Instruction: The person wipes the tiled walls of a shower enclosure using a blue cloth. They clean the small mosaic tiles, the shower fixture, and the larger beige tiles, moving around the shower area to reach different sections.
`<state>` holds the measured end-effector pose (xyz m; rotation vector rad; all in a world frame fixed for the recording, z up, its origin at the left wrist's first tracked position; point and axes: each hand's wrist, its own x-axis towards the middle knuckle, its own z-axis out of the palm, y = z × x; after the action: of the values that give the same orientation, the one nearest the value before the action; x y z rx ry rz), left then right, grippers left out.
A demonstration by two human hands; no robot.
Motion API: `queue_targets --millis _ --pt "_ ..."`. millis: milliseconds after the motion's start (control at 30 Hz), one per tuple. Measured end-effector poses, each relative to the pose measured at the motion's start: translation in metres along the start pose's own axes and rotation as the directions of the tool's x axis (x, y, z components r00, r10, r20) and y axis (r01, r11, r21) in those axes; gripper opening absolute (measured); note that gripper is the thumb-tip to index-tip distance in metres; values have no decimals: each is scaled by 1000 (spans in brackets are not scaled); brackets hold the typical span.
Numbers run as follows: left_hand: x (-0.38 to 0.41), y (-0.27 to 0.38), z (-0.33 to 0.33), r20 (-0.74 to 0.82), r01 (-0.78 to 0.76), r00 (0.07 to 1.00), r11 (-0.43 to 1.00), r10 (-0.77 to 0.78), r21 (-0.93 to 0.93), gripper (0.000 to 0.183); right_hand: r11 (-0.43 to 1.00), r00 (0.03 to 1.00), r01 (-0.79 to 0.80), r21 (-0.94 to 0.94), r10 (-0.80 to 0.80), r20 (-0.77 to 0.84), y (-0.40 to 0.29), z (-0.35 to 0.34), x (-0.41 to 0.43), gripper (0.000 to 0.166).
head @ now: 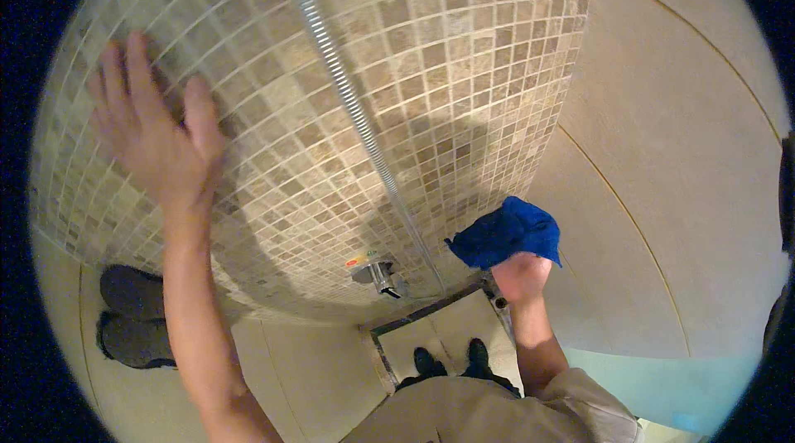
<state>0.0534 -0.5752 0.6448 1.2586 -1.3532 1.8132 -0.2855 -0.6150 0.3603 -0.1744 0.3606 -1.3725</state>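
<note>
My left hand (161, 132) is spread, fingers apart, at the mosaic-tiled wall (348, 176) on the left; it holds nothing. On the right, my right hand (522, 272) holds a blue cloth (512, 232), which covers its fingers, near the corner where the mosaic meets a plain, large-tiled wall. A ribbed metal shower hose (335, 64) runs down between my hands. Below it and to the left, a chrome shower valve (380, 276) with a small lever is mounted on the mosaic.
Two dark, rounded objects (133, 319) lie side by side at the left, partly behind my forearm. The plain wall (640, 151) rises at the right. My dark shoes (477, 353) stand on a light floor (447, 325) with a dark edging. A pale blue-green panel shows at the lower right.
</note>
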Motion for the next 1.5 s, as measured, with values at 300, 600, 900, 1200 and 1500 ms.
queue_targets --millis 300,600,900,1200,1500 --pt "2 3 -14 81 123 989 991 -126 44 71 726 779 -626 -283 578 -242 105 -49 -71 74" --pt "-17 -13 3 -11 20 1000 995 -19 97 73 828 805 -496 -260 551 219 155 12 -75 65" --pt "-15 -9 9 -6 41 999 993 -41 110 81 942 918 -267 -202 312 244 193 16 -62 57" --pt "-17 -9 9 29 8 999 977 -15 211 83 -49 725 537 -842 -485 490 231 -20 19 53" --pt "-2 -7 -20 143 178 977 975 -160 -131 79 807 802 562 -181 -586 -118 254 63 36 70"
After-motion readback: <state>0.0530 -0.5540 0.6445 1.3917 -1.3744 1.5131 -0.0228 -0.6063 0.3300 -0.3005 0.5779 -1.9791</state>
